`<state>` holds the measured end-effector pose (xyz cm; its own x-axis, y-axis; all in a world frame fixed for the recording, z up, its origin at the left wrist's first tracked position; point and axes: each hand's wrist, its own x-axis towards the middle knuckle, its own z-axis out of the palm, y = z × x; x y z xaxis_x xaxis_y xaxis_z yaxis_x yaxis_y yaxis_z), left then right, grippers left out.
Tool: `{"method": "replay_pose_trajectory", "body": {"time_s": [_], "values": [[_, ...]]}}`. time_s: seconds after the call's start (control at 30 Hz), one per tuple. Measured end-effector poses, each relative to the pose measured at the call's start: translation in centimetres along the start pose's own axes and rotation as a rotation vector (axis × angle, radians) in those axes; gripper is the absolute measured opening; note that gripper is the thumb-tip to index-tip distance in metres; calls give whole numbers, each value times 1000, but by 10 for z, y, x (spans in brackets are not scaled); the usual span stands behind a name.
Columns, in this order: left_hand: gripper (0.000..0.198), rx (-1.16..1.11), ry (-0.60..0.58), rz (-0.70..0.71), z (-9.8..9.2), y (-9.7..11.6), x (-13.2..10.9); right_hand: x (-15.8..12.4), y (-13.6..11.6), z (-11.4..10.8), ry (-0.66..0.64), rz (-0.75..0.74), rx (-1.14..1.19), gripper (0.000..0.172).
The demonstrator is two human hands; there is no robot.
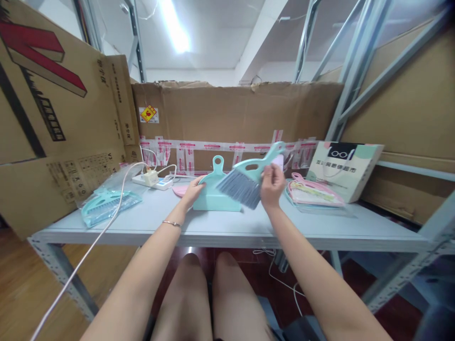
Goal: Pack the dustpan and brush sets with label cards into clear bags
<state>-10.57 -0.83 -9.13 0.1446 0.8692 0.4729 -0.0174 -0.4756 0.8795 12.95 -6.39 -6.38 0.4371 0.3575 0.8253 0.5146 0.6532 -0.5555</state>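
A mint-green dustpan (213,201) stands on the table in front of me, its looped handle pointing up. My left hand (195,190) grips the dustpan by its left edge. In my right hand (272,184) is a mint-green hand brush (252,168), held up off the table with its handle toward the upper right. The brush's grey bristles (240,188) slant down to the left and overlap the dustpan's right side in view; whether they touch it I cannot tell. Behind my left hand a pink piece (179,190) shows in part.
On the left lies a bagged mint-green brush set (110,206), with a white cable (119,203) crossing before it. A power strip (152,181) sits behind. To the right are a pink dustpan set (314,192) and a printed bag (344,168). Cardboard (227,113) walls the table (320,227).
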Motion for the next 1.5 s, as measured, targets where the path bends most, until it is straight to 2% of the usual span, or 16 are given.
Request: {"method": "replay_pose_trajectory", "body": {"time_s": [0.13, 0.23, 0.33, 0.47, 0.7, 0.8, 0.87, 0.97, 1.03, 1.33, 1.43, 1.5], "values": [[34, 3, 23, 1, 2, 2, 0, -27, -3, 24, -344, -89, -57, 31], [32, 20, 43, 15, 5, 5, -1, -36, 0, 46, -442, -129, -140, 25], [35, 48, 59, 38, 9, 8, -3, -35, 2, 62, -444, -173, -225, 25], [36, 86, 40, 72, 12, 14, -7, -36, 1, 72, -435, -212, -317, 27], [36, 142, 20, 103, 14, 15, -8, -42, 8, 73, -378, -173, -359, 25], [35, 167, 27, 111, 14, 15, -7, -38, 13, 69, -344, -97, -360, 39], [33, 185, 32, 116, 14, 16, -8, -34, 16, 66, -382, -47, -349, 43], [30, 214, 45, 133, 13, 16, -8, -30, 17, 64, -507, -3, -325, 38], [28, 232, 53, 146, 13, 15, -8, -28, 16, 64, -548, 20, -328, 40], [23, 268, 46, 181, 14, 16, -6, -28, 1, 62, -553, 100, -362, 45], [23, 277, 32, 188, 13, 17, -7, -24, 7, 65, -568, 111, -340, 46], [23, 287, 30, 186, 12, 17, -7, -13, 22, 61, -575, 131, -332, 48]]}}
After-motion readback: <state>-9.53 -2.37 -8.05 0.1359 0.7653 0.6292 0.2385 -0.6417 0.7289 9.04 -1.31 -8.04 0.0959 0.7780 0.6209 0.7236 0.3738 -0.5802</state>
